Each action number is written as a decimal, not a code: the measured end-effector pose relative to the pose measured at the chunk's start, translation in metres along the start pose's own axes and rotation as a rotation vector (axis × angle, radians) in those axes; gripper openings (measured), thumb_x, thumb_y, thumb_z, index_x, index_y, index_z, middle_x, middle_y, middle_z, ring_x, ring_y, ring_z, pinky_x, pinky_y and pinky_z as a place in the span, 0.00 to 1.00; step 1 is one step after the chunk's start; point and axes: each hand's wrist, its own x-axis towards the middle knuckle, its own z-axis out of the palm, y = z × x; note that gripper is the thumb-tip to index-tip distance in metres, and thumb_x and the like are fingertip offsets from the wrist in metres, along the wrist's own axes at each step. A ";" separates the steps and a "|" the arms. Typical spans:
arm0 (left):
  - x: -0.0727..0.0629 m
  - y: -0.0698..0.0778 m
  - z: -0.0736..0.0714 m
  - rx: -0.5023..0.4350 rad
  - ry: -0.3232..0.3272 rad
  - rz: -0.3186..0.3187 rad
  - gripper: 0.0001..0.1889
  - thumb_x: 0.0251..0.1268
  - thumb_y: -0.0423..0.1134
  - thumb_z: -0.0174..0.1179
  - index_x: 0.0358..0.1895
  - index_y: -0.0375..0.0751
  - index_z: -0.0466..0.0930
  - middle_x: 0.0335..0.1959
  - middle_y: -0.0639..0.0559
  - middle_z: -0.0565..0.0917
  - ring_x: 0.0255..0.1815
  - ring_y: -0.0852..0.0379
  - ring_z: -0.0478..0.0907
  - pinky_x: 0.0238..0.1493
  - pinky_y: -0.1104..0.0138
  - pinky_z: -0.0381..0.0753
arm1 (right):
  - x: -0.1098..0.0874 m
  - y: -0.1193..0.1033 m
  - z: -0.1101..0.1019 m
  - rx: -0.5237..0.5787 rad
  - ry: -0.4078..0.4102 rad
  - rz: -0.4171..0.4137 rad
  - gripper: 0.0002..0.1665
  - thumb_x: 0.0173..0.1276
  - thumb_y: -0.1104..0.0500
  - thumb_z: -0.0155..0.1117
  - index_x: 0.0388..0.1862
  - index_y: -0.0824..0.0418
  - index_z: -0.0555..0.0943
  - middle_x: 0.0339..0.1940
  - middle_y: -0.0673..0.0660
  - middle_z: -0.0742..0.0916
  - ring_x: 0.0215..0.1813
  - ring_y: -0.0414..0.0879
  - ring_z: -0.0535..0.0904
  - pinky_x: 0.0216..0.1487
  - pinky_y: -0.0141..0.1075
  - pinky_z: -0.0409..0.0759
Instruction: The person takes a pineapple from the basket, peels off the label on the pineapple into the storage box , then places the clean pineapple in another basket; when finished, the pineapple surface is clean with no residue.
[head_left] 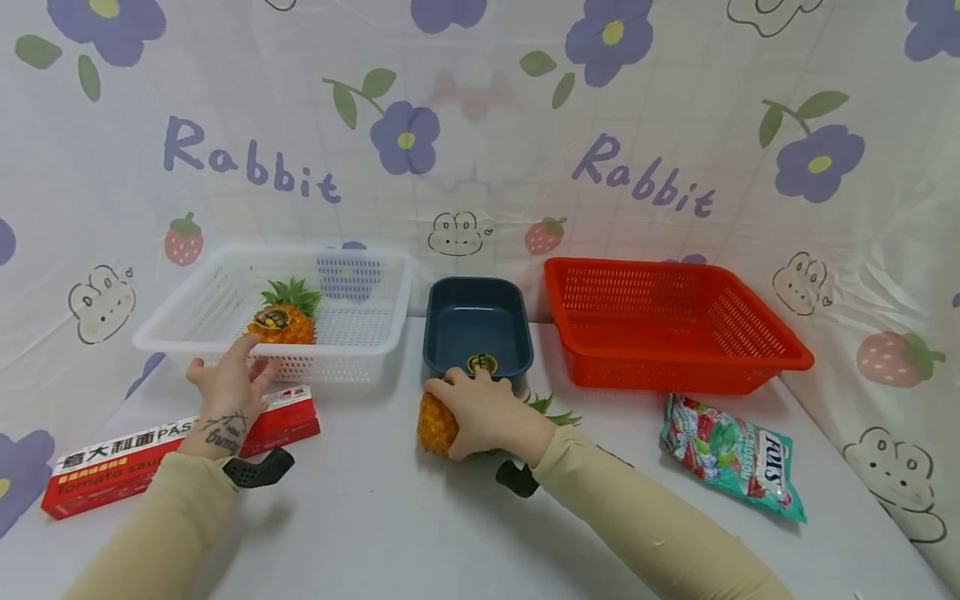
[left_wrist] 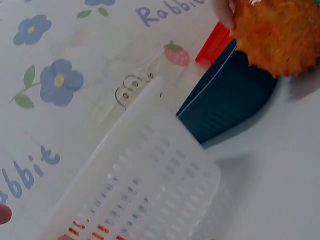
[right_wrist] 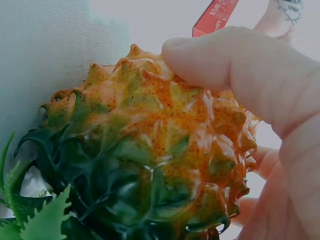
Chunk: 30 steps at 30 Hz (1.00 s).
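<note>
My right hand (head_left: 489,417) grips an orange toy pineapple (head_left: 437,427) just in front of the dark blue tub (head_left: 477,333). In the right wrist view the thumb presses on the spiky skin of this pineapple (right_wrist: 150,135), which is green towards its leaves. My left hand (head_left: 231,390) is at the front wall of the white basket (head_left: 352,362), fingers loosely spread near the rim and holding nothing. Whether its fingertips touch the basket is hard to tell. Inside that basket lies a second pineapple (head_left: 294,327) with a dark and gold label and green leaves.
A red basket (head_left: 675,371) stands to the right of the tub. Before it lies a teal Fox's candy bag (head_left: 738,458). A long red and white pasta box (head_left: 112,477) lies under and beside my left wrist. A printed cloth (head_left: 480,125) hangs behind everything.
</note>
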 end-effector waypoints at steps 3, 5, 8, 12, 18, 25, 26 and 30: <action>0.009 0.001 -0.003 -0.054 0.017 0.008 0.53 0.51 0.35 0.68 0.63 0.73 0.32 0.59 0.62 0.58 0.59 0.54 0.61 0.57 0.61 0.73 | 0.000 -0.002 0.000 -0.006 -0.004 0.012 0.49 0.46 0.45 0.73 0.67 0.46 0.62 0.59 0.55 0.71 0.53 0.57 0.68 0.46 0.52 0.72; 0.014 0.001 -0.005 -0.076 0.033 0.019 0.53 0.51 0.33 0.67 0.63 0.75 0.33 0.59 0.62 0.58 0.59 0.55 0.61 0.56 0.61 0.74 | 0.001 -0.005 0.002 -0.006 0.009 0.033 0.48 0.47 0.40 0.72 0.66 0.46 0.63 0.57 0.55 0.72 0.51 0.57 0.69 0.45 0.52 0.72; 0.020 0.001 -0.007 -0.101 0.066 0.037 0.55 0.51 0.29 0.66 0.63 0.79 0.33 0.62 0.61 0.57 0.58 0.55 0.61 0.50 0.64 0.78 | 0.004 -0.010 0.005 0.000 0.049 0.076 0.46 0.47 0.32 0.67 0.63 0.47 0.65 0.53 0.54 0.74 0.48 0.56 0.71 0.42 0.52 0.72; 0.025 0.001 -0.010 -0.094 0.070 0.065 0.55 0.51 0.25 0.64 0.63 0.81 0.35 0.64 0.60 0.56 0.57 0.55 0.62 0.44 0.66 0.81 | 0.007 -0.016 0.009 -0.009 0.100 0.124 0.42 0.49 0.32 0.65 0.59 0.48 0.67 0.48 0.54 0.75 0.45 0.54 0.71 0.39 0.52 0.73; 0.025 0.004 -0.011 -0.044 0.034 0.069 0.53 0.51 0.25 0.65 0.62 0.78 0.38 0.60 0.61 0.58 0.58 0.54 0.63 0.43 0.65 0.81 | 0.004 -0.019 0.008 -0.019 0.083 0.135 0.41 0.48 0.37 0.68 0.60 0.49 0.68 0.51 0.55 0.74 0.47 0.54 0.69 0.39 0.54 0.74; 0.024 0.005 -0.011 -0.005 0.027 0.049 0.52 0.50 0.26 0.65 0.62 0.77 0.39 0.54 0.63 0.60 0.56 0.54 0.63 0.42 0.65 0.82 | -0.004 -0.021 0.003 -0.026 0.006 0.075 0.44 0.46 0.40 0.71 0.63 0.47 0.69 0.54 0.55 0.72 0.47 0.53 0.68 0.36 0.49 0.75; 0.024 0.005 -0.011 -0.005 0.026 0.048 0.52 0.50 0.26 0.66 0.62 0.77 0.39 0.54 0.63 0.60 0.56 0.54 0.63 0.42 0.65 0.82 | -0.006 -0.021 0.002 -0.023 -0.005 0.061 0.43 0.46 0.40 0.71 0.63 0.46 0.69 0.53 0.55 0.72 0.47 0.52 0.68 0.36 0.48 0.75; 0.024 0.005 -0.011 0.000 0.021 0.050 0.52 0.50 0.26 0.66 0.62 0.78 0.40 0.53 0.63 0.61 0.56 0.55 0.63 0.41 0.65 0.82 | -0.012 -0.019 -0.001 -0.030 -0.055 -0.010 0.42 0.45 0.42 0.73 0.61 0.46 0.70 0.51 0.52 0.73 0.46 0.49 0.67 0.33 0.41 0.73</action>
